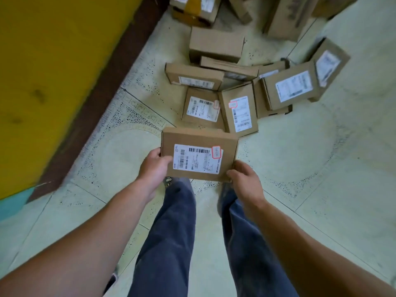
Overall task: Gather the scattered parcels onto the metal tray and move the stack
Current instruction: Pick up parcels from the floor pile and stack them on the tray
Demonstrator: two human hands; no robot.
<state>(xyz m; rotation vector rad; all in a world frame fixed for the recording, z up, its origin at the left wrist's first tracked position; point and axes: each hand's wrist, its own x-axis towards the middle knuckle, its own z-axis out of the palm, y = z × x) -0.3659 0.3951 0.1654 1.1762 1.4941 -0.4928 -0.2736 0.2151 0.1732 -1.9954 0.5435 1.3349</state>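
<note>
I hold a flat cardboard parcel (pixel 199 154) with a white barcode label face up, above the floor in front of my legs. My left hand (pixel 154 166) grips its left edge, thumb on top. My right hand (pixel 244 176) grips its near right corner. Just beyond it several more labelled cardboard parcels lie scattered on the floor, among them a flat one (pixel 202 108), a tilted one (pixel 240 110) and a larger one (pixel 292 87). No metal tray is in view.
A yellow wall (pixel 49 67) with a dark brown skirting (pixel 102 82) runs along the left. Bigger cardboard boxes (pixel 216 45) pile up at the top. Pale green tiled floor (pixel 321 168) lies open to the right. My legs in blue trousers (pixel 171 232) stand below.
</note>
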